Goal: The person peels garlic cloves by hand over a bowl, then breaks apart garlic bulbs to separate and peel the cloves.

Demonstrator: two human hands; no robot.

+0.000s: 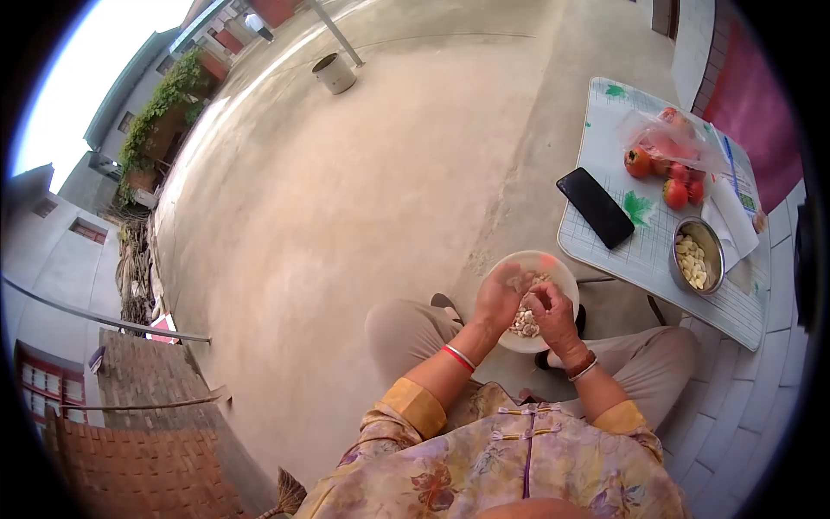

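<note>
Left hand (pixel 500 296): cupped over the left of the white bowl (pixel 565 278); can't tell what it holds.
Right hand (pixel 558 322): fingers curled in beside the left; can't tell if they're together on a piece.
Pale pieces (pixel 524 325): in the white bowl, under your hands, between your knees.
Handling: I'd work one piece at a time, fingertips only, low and inside the rim so drops land in the bowl.
Steel bowl (pixel 712 246): on the table (pixel 608 130), near its edge, with pale cloves (pixel 692 262) in it; don't knock it with your sleeve.
Phone (pixel 596 208): near the table corner closest to you; reach around it.
Room: concrete floor (pixel 346 216) wide open left; table and right knee tighten your right side.
</note>
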